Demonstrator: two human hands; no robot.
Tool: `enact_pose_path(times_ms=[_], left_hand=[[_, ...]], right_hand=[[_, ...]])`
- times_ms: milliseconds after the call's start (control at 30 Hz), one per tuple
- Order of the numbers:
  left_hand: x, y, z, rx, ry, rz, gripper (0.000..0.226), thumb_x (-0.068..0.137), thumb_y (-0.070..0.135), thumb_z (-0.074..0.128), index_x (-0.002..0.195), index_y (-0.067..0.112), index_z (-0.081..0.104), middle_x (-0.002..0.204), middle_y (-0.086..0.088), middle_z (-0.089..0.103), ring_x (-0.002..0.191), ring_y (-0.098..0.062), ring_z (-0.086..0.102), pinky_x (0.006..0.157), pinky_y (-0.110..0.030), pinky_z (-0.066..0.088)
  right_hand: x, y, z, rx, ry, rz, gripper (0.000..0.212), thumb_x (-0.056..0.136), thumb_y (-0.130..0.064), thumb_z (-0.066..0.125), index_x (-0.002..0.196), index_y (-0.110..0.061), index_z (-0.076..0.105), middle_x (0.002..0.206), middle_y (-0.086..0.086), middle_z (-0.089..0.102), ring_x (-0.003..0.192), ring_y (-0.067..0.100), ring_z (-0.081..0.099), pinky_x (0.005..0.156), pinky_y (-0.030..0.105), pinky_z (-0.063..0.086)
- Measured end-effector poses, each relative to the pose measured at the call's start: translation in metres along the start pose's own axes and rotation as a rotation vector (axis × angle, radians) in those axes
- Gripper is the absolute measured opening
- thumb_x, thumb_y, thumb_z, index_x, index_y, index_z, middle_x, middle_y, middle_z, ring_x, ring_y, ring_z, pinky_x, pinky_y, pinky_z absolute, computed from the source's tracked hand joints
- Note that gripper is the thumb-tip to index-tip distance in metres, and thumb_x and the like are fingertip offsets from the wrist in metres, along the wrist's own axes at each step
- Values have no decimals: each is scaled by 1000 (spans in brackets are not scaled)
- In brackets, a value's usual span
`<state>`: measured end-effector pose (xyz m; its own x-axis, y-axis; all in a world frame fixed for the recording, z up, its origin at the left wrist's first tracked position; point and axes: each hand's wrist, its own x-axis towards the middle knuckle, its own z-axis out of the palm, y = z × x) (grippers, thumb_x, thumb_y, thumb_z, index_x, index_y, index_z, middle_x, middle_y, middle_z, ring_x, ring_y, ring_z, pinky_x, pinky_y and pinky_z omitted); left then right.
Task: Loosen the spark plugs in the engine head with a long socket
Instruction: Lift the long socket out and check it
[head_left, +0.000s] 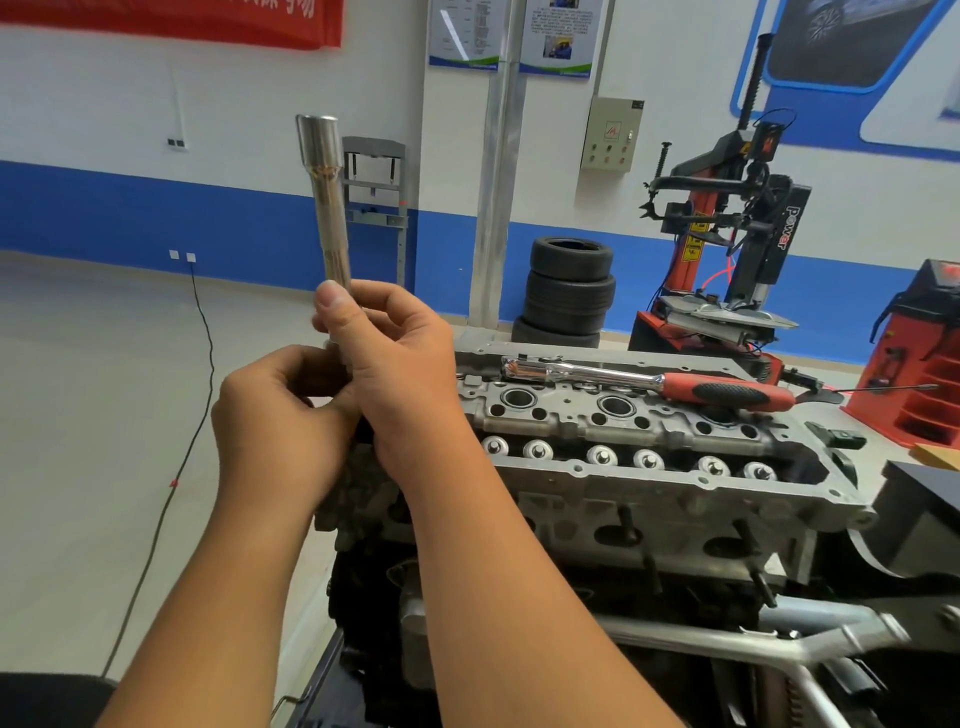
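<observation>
Socket (332, 208) first: you are holding the long socket upright in front of you, wide end up, well above and to the left of the engine head (639, 447). Your right hand (384, 364) is wrapped round its lower shaft, thumb laid up along the metal, and your left hand (280, 415) is curled in at the very bottom end, fingers pinched on something there that your right hand hides, so I cannot tell whether it is the socket's foot or a separate piece. The ratchet (649, 382) with the red and black handle lies loose across the top of the head, its drive end near the plug wells (519, 399), not yet joined to the socket. That is probably your first hazard: reach for it carelessly and it may slide off the casting or knock into an open well. The second is the socket itself; smooth polished steel held only at its lower end could slip and drop onto the head. And if you lower it into a well at a tilt, it may seat badly on the plug and round it off when you pull.
</observation>
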<state>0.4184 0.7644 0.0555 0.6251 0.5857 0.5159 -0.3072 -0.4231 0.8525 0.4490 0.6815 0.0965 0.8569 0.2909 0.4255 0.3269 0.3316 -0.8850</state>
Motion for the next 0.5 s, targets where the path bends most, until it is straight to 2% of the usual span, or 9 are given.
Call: enact_pose_path(times_ms=[67,233,300,367,433,500], left_hand=[[-1,0,0,-6,15,3,19,81,7,77,83,26,74,78,8,74,76,-20,72,76,-52,63],[-2,1,-5,-35,-89,40,22,93,16,71,109,29,80,89,10,79,84,-13,75,80,-49,63],[-2,1,-6,-38,-140,58,23,98,19,67,102,38,79,87,17,78,79,-5,74,73,-41,62],[-4,1,-4,-36,-138,74,29,98,18,66,92,44,76,85,21,76,76,-2,73,71,-37,60],[-4,1,0,-49,-74,59,27,94,17,71,90,43,74,84,22,76,78,-1,73,76,-39,62],[-4,-2,2,-62,-7,18,21,87,15,77,89,36,76,83,17,77,79,-7,75,80,-46,64]], right_hand=[[-1,0,-2,9,-13,-8,8,90,-21,81,93,-22,74,82,-4,73,70,2,68,68,22,59],[-2,0,-2,-18,25,-41,9,89,-20,81,93,-22,73,87,0,71,77,6,67,68,19,57],[0,-1,0,-8,74,-39,5,96,-24,74,97,-19,72,89,-1,71,78,3,64,74,22,54],[1,0,0,-1,106,-29,12,102,-27,65,98,-17,71,89,-2,71,80,5,62,82,30,54],[2,1,1,-7,99,-23,14,102,-30,64,97,-20,70,89,0,73,84,9,65,84,32,55],[2,2,1,-3,87,-28,9,97,-30,72,98,-23,68,95,5,77,86,12,70,80,28,59]])
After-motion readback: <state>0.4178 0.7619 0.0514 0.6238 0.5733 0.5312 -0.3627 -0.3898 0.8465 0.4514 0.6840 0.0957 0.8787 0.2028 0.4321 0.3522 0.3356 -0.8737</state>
